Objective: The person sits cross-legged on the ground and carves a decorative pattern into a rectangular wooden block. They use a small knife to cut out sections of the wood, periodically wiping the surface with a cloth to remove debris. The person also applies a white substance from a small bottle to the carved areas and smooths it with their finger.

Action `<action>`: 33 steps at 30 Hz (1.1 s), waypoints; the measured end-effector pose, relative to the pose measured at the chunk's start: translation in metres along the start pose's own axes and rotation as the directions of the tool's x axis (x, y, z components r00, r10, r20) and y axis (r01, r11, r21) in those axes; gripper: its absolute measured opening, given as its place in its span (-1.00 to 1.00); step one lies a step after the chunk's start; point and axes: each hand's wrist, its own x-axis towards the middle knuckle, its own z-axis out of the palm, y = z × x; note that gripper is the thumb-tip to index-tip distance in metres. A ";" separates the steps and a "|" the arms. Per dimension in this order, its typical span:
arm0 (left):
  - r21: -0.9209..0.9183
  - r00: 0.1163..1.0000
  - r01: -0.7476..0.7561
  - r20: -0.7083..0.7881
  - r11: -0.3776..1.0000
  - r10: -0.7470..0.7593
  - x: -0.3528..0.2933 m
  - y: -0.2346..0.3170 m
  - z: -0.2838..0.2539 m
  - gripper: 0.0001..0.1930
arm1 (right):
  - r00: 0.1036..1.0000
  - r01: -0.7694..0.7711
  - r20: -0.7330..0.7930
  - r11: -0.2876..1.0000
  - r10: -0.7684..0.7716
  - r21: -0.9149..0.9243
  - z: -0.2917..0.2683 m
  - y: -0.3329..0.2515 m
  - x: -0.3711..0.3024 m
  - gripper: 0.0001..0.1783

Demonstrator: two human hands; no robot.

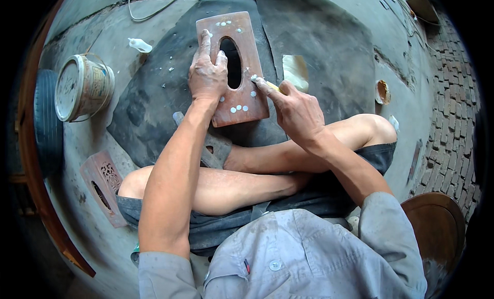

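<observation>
Concrete floor all round me, grey and dusty, with a dark rubber mat spread at twelve o'clock from my crossed legs. On that mat lies the reddish wooden board, long side running away from me, a tall oval slot cut through its middle and small white dots of filler scattered over its face. My left hand lies flat on the board's left edge, fingers stretched forward beside the slot, pressing, not gripping. My right hand is closed round a thin yellowish tool with a white-smeared tip, and that tip touches the board at three o'clock from the slot. Just past my right knuckles, at one o'clock, sits a pale scrap of paper on the mat. Out at ten o'clock a paint tin lies tipped on its side, well apart, with a small white blob near it. At eight o'clock another carved board rests on the floor beside my left knee. A brown stool seat shows at four o'clock.
</observation>
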 end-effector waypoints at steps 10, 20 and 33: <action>0.039 0.998 -0.048 -0.040 0.998 0.050 0.001 -0.011 0.003 -0.30 | 1.000 0.028 -0.005 0.999 -0.028 0.017 0.001 -0.001 -0.006 -0.28; -0.006 1.000 0.021 0.013 1.000 -0.021 0.001 0.000 -0.004 -0.33 | 1.000 0.028 -0.004 0.999 -0.027 0.045 0.002 -0.002 -0.006 -0.32; 0.010 1.000 0.020 0.007 1.000 -0.020 0.000 0.004 -0.003 -0.32 | 1.000 -0.002 -0.010 1.000 0.002 0.029 0.006 -0.008 0.002 -0.32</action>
